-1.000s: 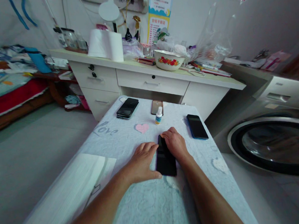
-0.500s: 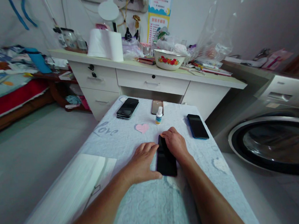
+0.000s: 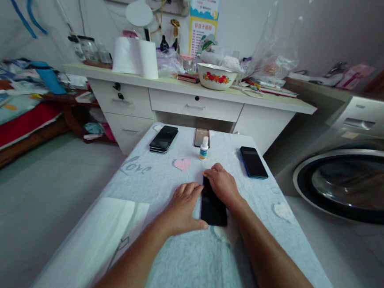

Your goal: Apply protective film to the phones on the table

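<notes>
A black smartphone (image 3: 213, 211) lies screen up on the cloth-covered table in front of me. My left hand (image 3: 184, 209) holds it along the left side, thumb at the lower left corner and fingertips at the upper left edge. Over the phone's top end, my right hand (image 3: 223, 183) is closed, its fingers bent down against the screen. Whatever those fingers pinch is hidden. Just beyond the hands stands a small white-capped spray bottle (image 3: 203, 149) with a blue and yellow label.
A gold-brown phone (image 3: 201, 137) lies behind the bottle. Stacked dark phones (image 3: 164, 138) rest at the far left, and another phone with a blue edge (image 3: 253, 162) at right. White sheets (image 3: 114, 216) cover the left edge. A desk (image 3: 196, 110) and washing machine (image 3: 358, 184) stand beyond.
My right hand has slid slightly left across the phone's top edge. The left hand and the phone have stayed in place.
</notes>
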A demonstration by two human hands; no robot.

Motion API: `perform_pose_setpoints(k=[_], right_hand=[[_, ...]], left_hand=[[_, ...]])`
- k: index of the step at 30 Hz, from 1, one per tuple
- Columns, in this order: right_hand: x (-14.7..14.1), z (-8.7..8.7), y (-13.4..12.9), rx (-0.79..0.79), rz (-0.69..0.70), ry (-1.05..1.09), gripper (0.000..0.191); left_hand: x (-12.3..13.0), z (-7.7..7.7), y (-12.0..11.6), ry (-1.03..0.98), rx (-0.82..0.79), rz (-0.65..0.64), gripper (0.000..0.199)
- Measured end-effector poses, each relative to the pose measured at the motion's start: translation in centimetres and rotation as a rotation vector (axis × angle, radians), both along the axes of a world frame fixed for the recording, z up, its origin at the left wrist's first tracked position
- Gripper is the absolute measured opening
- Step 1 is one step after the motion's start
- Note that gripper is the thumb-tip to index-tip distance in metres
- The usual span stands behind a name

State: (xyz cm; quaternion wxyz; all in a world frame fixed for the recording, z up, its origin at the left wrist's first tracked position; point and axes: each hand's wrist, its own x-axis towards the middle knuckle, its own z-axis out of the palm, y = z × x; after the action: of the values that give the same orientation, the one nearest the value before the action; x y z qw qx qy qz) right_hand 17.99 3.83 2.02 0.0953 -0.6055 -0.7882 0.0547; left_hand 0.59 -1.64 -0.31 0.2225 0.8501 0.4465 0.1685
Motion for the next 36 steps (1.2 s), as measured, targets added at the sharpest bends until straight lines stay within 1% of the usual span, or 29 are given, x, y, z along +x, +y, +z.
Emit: perform_pose_setpoints(k=[4, 8, 10, 15, 18, 21, 26, 29, 32, 36], right_hand=[[0.3, 0.1, -0.1, -0.005, 0.047, 0.011, 0.028], [0.8, 0.3, -0.5, 0.000, 0.116, 0.071, 0.026], [1.0, 0.4, -0.8, -0.004, 0.146, 0.101, 0.025], [1.3, 0.6, -1.4, -0.028, 0.209, 0.133, 0.022], [1.4, 0.7, -1.6, -0.038, 0.243, 0.141, 0.022], [1.4, 0.5, -1.6, -0.027, 0.228, 0.150, 0.021], [0.8, -0.2, -1.3, 0.019, 0.118, 0.159, 0.021], [0.7, -0.5, -1.1, 0.041, 0.088, 0.152, 0.022], [0.7, -0.2, -1.2, 0.024, 0.113, 0.147, 0.022], [0.9, 0.7, -1.7, -0.021, 0.188, 0.146, 0.022]], left_hand=[[0.1, 0.1, -0.1, -0.037, 0.004, 0.017, 0.083], [0.2, 0.3, -0.2, -0.070, -0.010, 0.046, 0.078], [0.2, 0.3, -0.2, -0.082, -0.020, 0.060, 0.083], [0.4, 0.2, -0.2, -0.084, -0.042, 0.082, 0.107], [0.4, 0.2, -0.2, -0.073, -0.059, 0.086, 0.112], [0.5, 0.3, -0.2, -0.062, -0.068, 0.084, 0.114], [0.4, 0.2, -0.2, -0.067, -0.069, 0.085, 0.116], [0.4, 0.0, -0.2, -0.079, -0.063, 0.080, 0.117], [0.4, 0.0, -0.2, -0.094, -0.061, 0.078, 0.117], [0.4, 0.2, -0.2, -0.086, -0.071, 0.082, 0.117]])
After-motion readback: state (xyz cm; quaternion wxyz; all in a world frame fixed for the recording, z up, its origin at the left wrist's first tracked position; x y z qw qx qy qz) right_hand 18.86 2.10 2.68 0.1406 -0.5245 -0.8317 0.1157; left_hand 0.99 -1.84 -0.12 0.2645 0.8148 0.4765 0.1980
